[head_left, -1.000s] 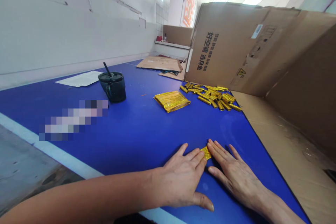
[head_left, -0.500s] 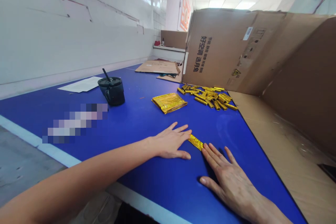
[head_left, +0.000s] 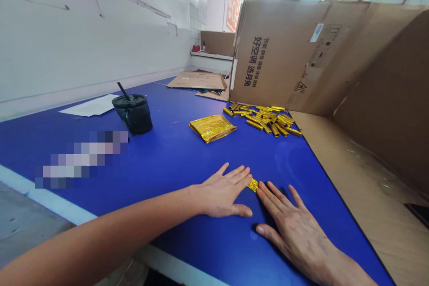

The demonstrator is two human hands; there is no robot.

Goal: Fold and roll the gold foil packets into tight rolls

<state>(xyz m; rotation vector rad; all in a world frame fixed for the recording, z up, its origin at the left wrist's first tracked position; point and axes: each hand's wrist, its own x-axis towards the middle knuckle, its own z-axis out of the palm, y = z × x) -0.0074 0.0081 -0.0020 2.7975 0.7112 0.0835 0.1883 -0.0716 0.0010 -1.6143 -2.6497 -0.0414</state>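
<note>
A small strip of gold foil (head_left: 253, 185) lies on the blue table top (head_left: 174, 214), partly hidden by my fingers. My left hand (head_left: 223, 192) rests flat with its fingers spread, its fingertips beside the strip's left side. On the other side, my right hand (head_left: 288, 219) lies palm down, its fingertips touching or almost touching the strip. Farther ahead, a flat stack of gold foil (head_left: 212, 128) sits on the table. To its right is a loose pile of rolled gold foil pieces (head_left: 263, 118).
A black lidded mug with a straw (head_left: 133, 114) and a sheet of white paper (head_left: 90, 105) stand left of the foil. Upright cardboard (head_left: 284, 53) walls the table's right side, with flattened cardboard (head_left: 197, 80) at the far end. The table's near edge runs under my left forearm.
My left hand has moved back toward the gold strip after drawing away from it. Less of the strip shows now, and my right hand has barely moved.
</note>
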